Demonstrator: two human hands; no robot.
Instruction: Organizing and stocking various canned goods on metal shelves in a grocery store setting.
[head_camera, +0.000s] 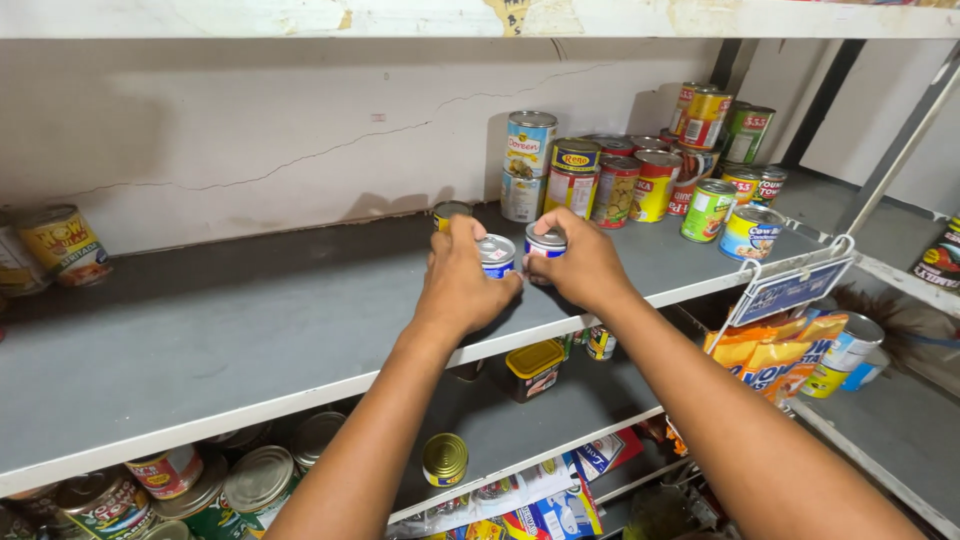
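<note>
Your left hand (458, 285) clasps one small blue-and-white can (497, 255) and your right hand (585, 265) its twin (546, 242), both resting mid-placement on the grey shelf (200, 340), so set them squarely before the taller stacked cans (620, 180) behind.

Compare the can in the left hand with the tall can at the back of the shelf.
The left hand's can is short and squat, the tall can far higher. The short can is held in a grip at mid-shelf; the tall can stands untouched by the wall. Both are upright with silver tops.
</note>
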